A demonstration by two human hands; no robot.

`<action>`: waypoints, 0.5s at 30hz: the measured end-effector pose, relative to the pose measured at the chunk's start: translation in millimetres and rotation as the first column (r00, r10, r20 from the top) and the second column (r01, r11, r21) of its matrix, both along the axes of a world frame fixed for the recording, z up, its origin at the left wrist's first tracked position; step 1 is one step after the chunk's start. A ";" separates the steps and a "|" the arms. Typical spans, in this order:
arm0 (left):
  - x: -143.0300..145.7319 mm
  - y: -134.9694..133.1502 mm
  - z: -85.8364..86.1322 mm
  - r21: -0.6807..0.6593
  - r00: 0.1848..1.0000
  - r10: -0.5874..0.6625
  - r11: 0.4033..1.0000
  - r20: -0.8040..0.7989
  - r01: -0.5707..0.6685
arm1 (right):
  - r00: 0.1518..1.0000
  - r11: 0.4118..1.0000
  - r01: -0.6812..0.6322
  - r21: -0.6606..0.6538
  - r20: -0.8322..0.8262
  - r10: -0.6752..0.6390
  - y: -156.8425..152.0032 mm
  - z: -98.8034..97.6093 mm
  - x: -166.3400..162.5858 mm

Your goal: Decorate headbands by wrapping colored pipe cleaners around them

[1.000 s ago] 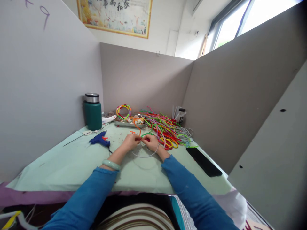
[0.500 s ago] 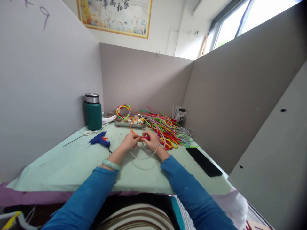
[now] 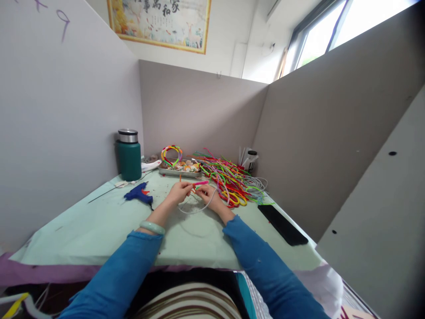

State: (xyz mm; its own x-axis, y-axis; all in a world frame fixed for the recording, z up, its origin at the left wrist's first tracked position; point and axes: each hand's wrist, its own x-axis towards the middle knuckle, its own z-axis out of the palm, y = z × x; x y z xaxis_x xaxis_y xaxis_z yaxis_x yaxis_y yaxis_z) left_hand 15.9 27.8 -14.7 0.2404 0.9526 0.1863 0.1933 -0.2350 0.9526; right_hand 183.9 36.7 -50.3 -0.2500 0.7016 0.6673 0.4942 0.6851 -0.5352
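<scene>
Above the middle of the pale green table cover (image 3: 99, 226), my left hand (image 3: 178, 193) and my right hand (image 3: 208, 195) meet, fingers pinched. Between them they hold a thin white hoop (image 3: 195, 208) and short pipe cleaners, a pink one (image 3: 201, 182) sticking out rightwards and an orange end by the left fingers. The hoop hangs below the hands toward me. A jade bangle (image 3: 152, 227) circles my left wrist. Both sleeves are blue.
A blue glue gun (image 3: 138, 194) lies left of the hands. A green flask (image 3: 129, 155) stands at the back left. A metal tray (image 3: 179, 168) with a multicoloured ring (image 3: 171, 154) and a heap of pipe cleaners (image 3: 229, 178) lie behind. A black phone (image 3: 282, 223) is right.
The hands have lifted slightly and tilted the hoop up. The long orange pipe cleaner that curved toward the tray has been drawn in, and a pink piece now sticks out between the fingers.
</scene>
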 end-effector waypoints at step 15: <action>-1.1 0.5 0.1 -0.087 0.997 0.071 0.994 0.038 -0.067 | 0.999 0.997 -0.053 -0.049 -0.007 0.053 -22.3 15.2 -11.2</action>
State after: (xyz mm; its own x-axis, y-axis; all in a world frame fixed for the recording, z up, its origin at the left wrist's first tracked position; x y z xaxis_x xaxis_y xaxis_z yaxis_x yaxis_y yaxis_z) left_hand 14.8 28.2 -14.6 0.1673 0.9796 0.1112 0.1670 -0.1394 0.9761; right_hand 172.8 14.4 -35.2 -0.2840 0.7192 0.6341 0.4548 0.6832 -0.5713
